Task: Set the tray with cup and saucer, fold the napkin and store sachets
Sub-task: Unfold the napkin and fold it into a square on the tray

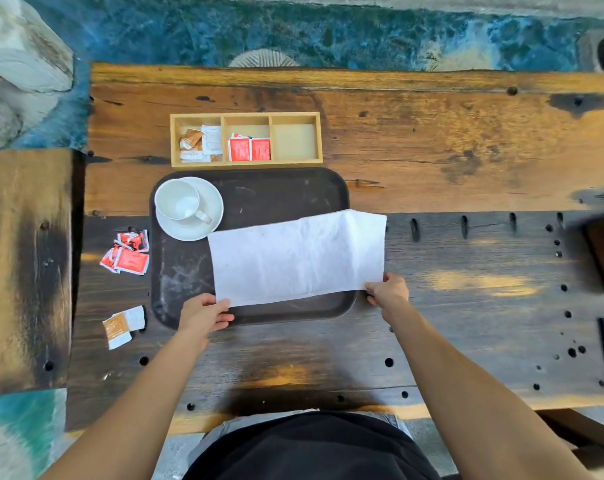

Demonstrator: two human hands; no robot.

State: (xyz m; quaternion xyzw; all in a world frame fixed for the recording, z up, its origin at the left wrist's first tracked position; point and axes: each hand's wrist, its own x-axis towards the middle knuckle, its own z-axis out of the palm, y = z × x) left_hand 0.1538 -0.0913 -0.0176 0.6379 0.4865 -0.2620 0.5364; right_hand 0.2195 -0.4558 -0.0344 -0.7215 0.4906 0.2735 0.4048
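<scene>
The fingers of the left hand (205, 315) pinch the near left corner of a white napkin (298, 254), and the fingers of the right hand (388, 291) pinch its near right corner. The napkin is spread flat over the right part of a dark tray (186, 271) on the wooden bench (466, 150). A white cup (177, 199) stands on a saucer (210, 202) in the tray's far left corner. Beyond the tray a wooden organiser (246, 162) holds brown sachets (198, 142) and red sachets (248, 148). Loose red sachets (127, 252) and a brown sachet (122, 325) lie left of the tray
</scene>
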